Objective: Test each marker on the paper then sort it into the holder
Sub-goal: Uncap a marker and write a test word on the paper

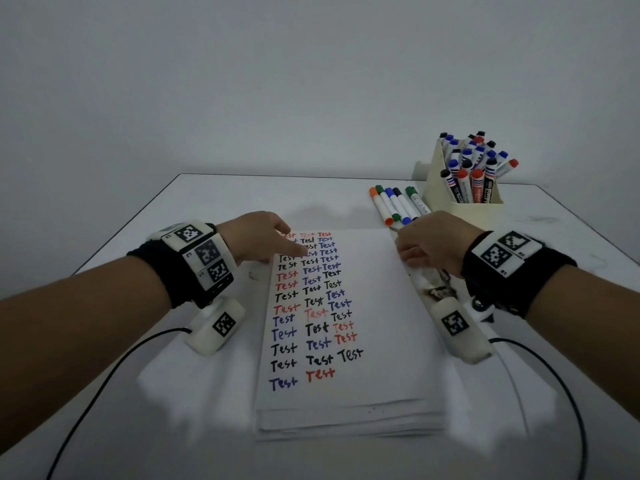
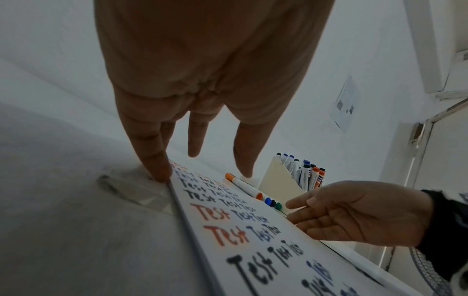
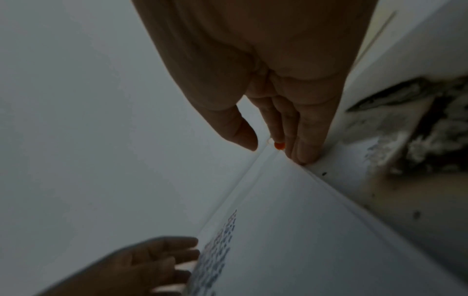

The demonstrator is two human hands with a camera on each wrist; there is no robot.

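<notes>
A stack of white paper (image 1: 374,306) lies in the middle of the table, its top sheet covered with rows of "Test" in black, blue and red. My left hand (image 1: 266,240) rests with straight fingers at the paper's far left corner; in the left wrist view its fingertips (image 2: 159,172) touch the stack's edge. My right hand (image 1: 429,240) sits at the paper's far right edge, fingers (image 3: 306,152) straight and pressed against the stack's side. Neither hand holds a marker. Several loose markers (image 1: 398,204) lie beyond the paper. A cream holder (image 1: 460,188) full of markers stands at the back right.
The white table (image 1: 173,216) meets a plain wall behind. Black cables (image 1: 104,382) run from both wrist cameras toward the near edge. Dark scuffed patches (image 1: 440,289) mark the table under my right wrist.
</notes>
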